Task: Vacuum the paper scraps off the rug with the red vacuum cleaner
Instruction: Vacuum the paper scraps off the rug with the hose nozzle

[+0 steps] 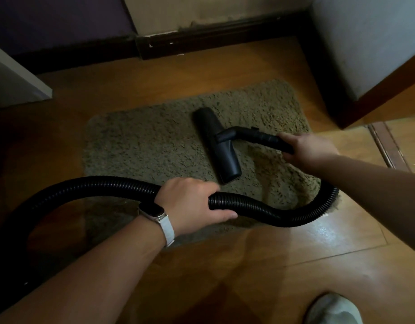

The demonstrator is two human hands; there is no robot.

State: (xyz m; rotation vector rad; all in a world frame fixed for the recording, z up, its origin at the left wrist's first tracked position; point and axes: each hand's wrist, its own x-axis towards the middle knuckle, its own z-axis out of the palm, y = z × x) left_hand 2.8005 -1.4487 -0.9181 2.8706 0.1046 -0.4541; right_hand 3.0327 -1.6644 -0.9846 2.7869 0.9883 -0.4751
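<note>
Both hands are busy: the right hand (307,148) grips the stiff tube (260,136) just behind the nozzle (217,143), and the left hand (192,202) clasps the ribbed hose (260,206) over the rug's (143,141) near edge. The nozzle lies flat mid-rug. I'd steer from the tube. The hose looks light and springy, and the shaggy rug looks soft and likely to bunch. I can't spot any scraps or the red body.

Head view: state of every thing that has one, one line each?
nozzle, flat on rug
rug, on wood floor, near-right corner rumpled
hose, curves over rug's near-right corner
wand, joined to nozzle
left grip, holds hose
right grip, holds wand
</note>
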